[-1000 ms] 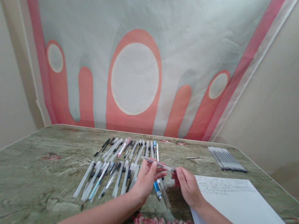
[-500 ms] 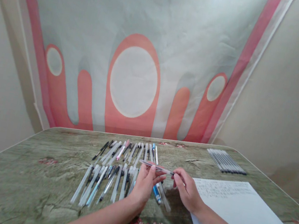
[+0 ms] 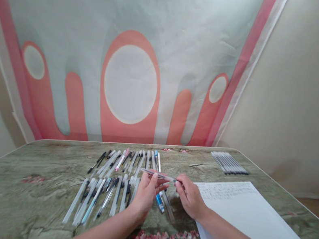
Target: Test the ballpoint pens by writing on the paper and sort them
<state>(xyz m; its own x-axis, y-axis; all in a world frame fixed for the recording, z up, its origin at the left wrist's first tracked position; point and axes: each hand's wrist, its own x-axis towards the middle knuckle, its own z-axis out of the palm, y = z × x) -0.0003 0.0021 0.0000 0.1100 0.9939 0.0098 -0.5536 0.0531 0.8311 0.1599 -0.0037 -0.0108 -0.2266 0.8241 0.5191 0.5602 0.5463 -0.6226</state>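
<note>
Between my two hands lies a slim clear pen (image 3: 158, 174), nearly level, its dark end to the right. My left hand (image 3: 147, 191) is closed on the pen's middle and left part, thumb on top. The fingertips of my right hand (image 3: 190, 195) pinch the dark end. Below and left of my hands, pens lie in two rows, a back row with a pink pen (image 3: 121, 161) and a front row with a light-blue pen (image 3: 91, 205). A blue pen (image 3: 160, 203) shows just right of my left wrist; part of the front row is hidden behind my left hand.
A white sheet of paper (image 3: 247, 223) with handwriting along its top lies under my right forearm. At the back right sits a neat row of clear pens (image 3: 228, 164) with dark ends. The wood-patterned table (image 3: 22, 210) meets a printed cloth (image 3: 131, 83) behind.
The view has swung to the right, so everything sits further left in the picture. Both hands keep hold of the same pen in nearly the same pose.
</note>
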